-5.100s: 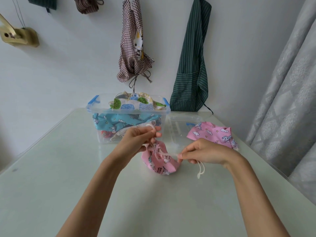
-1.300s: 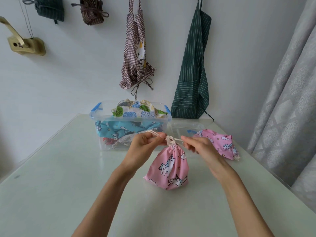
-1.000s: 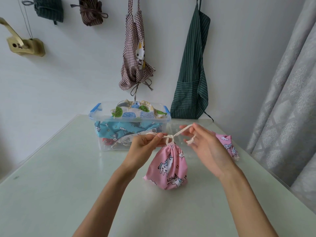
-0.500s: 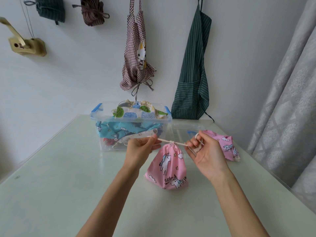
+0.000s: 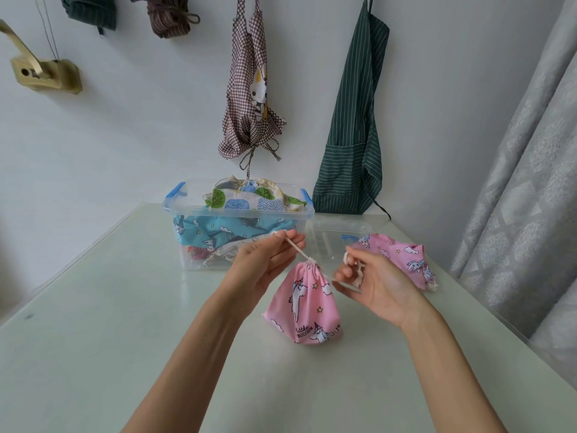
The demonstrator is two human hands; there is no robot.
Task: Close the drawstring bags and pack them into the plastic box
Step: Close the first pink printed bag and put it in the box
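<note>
Pink bag [image 5: 304,303] is standing on the desk [image 5: 109,339] in front of me, its mouth gathered shut at the top, with the cord [image 5: 301,254] running out of the neck to either side. It is sitting just this side of the box [image 5: 237,226], apart from it.

I am seeing the clear box with blue latches holding several bags: a white one with green and blue leaf prints [image 5: 249,200] is heaping above the rim, a blue one with cloud prints [image 5: 218,231] is lying under it, and something red is showing low against the front wall. To the right of the box a clear lid [image 5: 334,242] is lying flat on the desk, and a second pink bag [image 5: 402,260] is resting partly on it.

My left hand [image 5: 265,265] is hovering palm-up between the box and the pink bag, its grip pinching the cord's left end between thumb and fingertips, pulling it up and away from the neck. My right hand [image 5: 377,284] is hanging palm-up to the right of the bag, fingers curling loosely with the cord's other end looped around them. Both forearms are reaching in bare from the bottom edge.
</note>
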